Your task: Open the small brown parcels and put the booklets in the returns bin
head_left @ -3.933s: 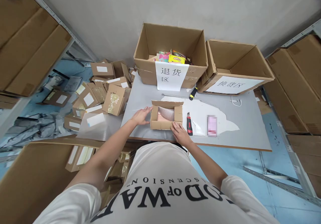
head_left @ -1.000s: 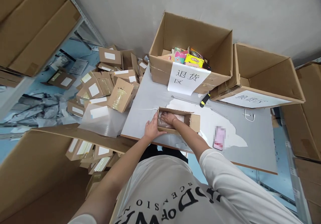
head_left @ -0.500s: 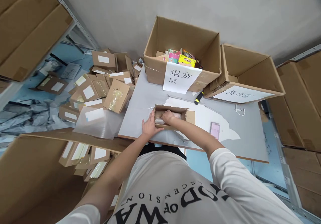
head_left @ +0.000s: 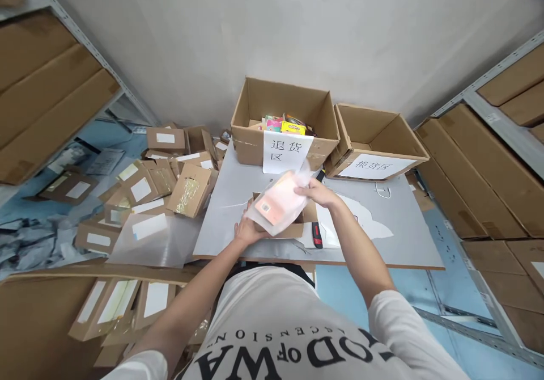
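A pink item in a translucent wrapping sleeve [head_left: 277, 203] is held tilted above a small opened cardboard box [head_left: 292, 232]. My right hand [head_left: 319, 191] pinches the sleeve at its upper right end. A small white label with a barcode shows on the pink item. Beside the box's left end, my left hand [head_left: 249, 231] grips that end, with some fingers hidden behind the sleeve. The sleeve covers most of the box's inside. To the right of the box lies a red and black box cutter [head_left: 317, 235] on the grey table [head_left: 408, 250].
Two large cartons with paper signs stand at the table's back; the left carton [head_left: 250, 152] contains colourful packages, and the right carton [head_left: 335, 161] is beside it. A yellow and black tool [head_left: 321, 174] lies before them. Opened boxes [head_left: 187, 190] pile up at the left.
My right hand has lifted the wrapped pink item out of the small box. My left hand stays at the box's left end. The red and black cutter now shows, and the view has shifted.
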Demonstrator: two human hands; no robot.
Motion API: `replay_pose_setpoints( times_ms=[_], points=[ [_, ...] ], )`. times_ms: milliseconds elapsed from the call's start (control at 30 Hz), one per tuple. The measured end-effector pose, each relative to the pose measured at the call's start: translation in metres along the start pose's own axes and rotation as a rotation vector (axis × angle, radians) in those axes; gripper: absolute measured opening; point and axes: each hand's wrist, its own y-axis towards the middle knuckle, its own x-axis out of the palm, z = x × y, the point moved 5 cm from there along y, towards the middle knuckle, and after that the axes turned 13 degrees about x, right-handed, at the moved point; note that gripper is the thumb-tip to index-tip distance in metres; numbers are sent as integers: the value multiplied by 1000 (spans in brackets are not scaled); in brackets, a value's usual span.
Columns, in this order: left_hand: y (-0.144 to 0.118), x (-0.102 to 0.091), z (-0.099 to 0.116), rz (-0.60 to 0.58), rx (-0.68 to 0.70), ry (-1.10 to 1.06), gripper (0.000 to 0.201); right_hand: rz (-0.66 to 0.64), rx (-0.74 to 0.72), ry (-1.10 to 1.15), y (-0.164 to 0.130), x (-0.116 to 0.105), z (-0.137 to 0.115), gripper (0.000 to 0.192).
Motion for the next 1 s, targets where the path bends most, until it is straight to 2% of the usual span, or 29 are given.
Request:
replay_pose_setpoints(
  times_ms=[67,133,167,233,367,467,533,600,633,700,733,767,867,933,1000],
  points=[
    [-1,-8,0,36,-20,-27,120,245,-3,454,-16,-3,23,40],
    [-3,-18,5,118,-1,-94,113,453,-30,783,-29,13,51,45],
    [-3,-23,10,154,37,-157,109,516,-32,897,-33,27,65,45],
    [-4,-28,25,174,138,-372,100,576,-1,1039,-37,59,86,42],
    [-3,-22,67,84,280,-993,92,581,30,1120,-38,117,104,43],
    [-1,-24,80,198,206,-1227,78,577,21,1049,-44,139,107,56],
    [-1,-29,78,286,136,-1295,70,570,24,941,-54,136,109,62],
    [-1,-36,71,318,103,-1348,67,646,31,792,-71,118,111,60],
    [0,-41,66,318,96,-1363,67,729,31,698,-81,103,111,59],
    [0,-49,57,298,99,-1366,66,980,31,460,-104,72,104,55],
    [-1,-53,54,280,106,-1364,65,1042,24,335,-110,61,97,52],
    [-1,-55,52,258,109,-1366,64,1021,14,227,-110,54,89,48],
    [-6,-56,52,197,89,-1396,63,715,10,13,-89,58,65,38],
    [-10,-55,55,170,67,-1420,63,551,42,43,-72,68,59,42],
    [-14,-55,55,163,55,-1443,62,445,91,225,-60,78,60,49]
  ],
)
